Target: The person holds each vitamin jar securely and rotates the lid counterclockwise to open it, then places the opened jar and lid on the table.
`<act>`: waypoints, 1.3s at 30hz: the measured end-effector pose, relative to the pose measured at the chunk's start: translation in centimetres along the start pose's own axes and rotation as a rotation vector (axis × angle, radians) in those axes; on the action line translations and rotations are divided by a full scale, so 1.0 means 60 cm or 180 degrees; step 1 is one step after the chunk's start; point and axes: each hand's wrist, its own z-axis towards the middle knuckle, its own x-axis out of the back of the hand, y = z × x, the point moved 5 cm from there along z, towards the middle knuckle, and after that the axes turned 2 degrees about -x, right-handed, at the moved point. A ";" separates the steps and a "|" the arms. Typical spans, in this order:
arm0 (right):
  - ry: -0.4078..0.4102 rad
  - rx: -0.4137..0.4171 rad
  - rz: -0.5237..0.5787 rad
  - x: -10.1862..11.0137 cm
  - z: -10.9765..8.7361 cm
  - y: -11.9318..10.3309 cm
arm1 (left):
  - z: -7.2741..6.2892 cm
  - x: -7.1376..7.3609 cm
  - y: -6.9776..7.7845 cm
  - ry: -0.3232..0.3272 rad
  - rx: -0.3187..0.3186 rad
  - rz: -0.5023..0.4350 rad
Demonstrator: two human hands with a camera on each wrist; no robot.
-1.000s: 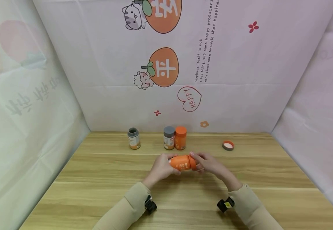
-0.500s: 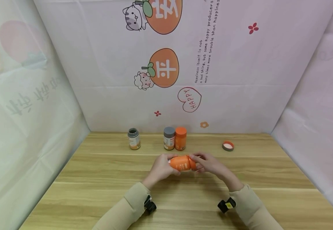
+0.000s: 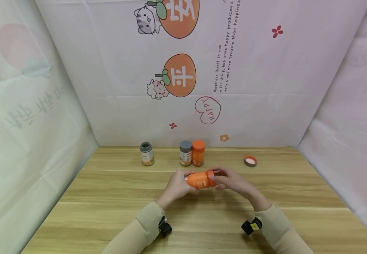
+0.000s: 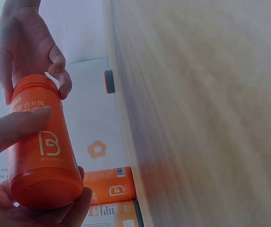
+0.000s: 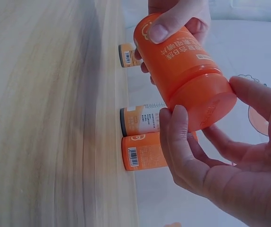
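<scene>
An orange pill bottle (image 3: 197,180) is held sideways above the table, its capped end toward the right. My left hand (image 3: 177,186) grips its body, the thumb lying across the printed label in the left wrist view. At the other end my right hand (image 3: 233,182) pinches the orange cap (image 5: 205,100) between thumb and fingertips. The cap sits on the bottle's neck in the right wrist view. The palm of the right hand stands away from the cap's top.
Behind the hands stand a grey-capped bottle (image 3: 185,154) and an orange bottle (image 3: 198,153), side by side. An uncapped bottle with a grey neck (image 3: 147,154) is farther left. A loose grey-and-orange lid (image 3: 250,161) lies on the wooden table (image 3: 297,190) at right.
The right hand's fingers have shifted around the cap, and its wrist has moved slightly right. The left hand and the bottle have stayed nearly still.
</scene>
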 end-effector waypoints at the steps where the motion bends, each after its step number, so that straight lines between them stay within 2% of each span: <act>1: -0.0019 0.0015 -0.0018 0.001 -0.001 -0.001 | 0.000 0.000 0.000 -0.0001 -0.0003 -0.0008; 8: -0.0070 0.0144 -0.0062 0.002 -0.003 -0.008 | -0.001 0.000 0.001 0.0003 -0.0025 0.0010; 15: -0.0007 0.0185 -0.0173 0.005 0.000 -0.004 | -0.002 0.001 0.002 -0.0002 -0.0065 0.0012; 32: 0.0073 0.0455 -0.0035 0.006 -0.002 -0.005 | -0.002 -0.001 0.000 0.0029 -0.0058 0.0002; 39: 0.0119 0.0402 -0.0058 0.006 -0.001 -0.004 | -0.002 -0.002 -0.001 0.0043 -0.0061 0.0003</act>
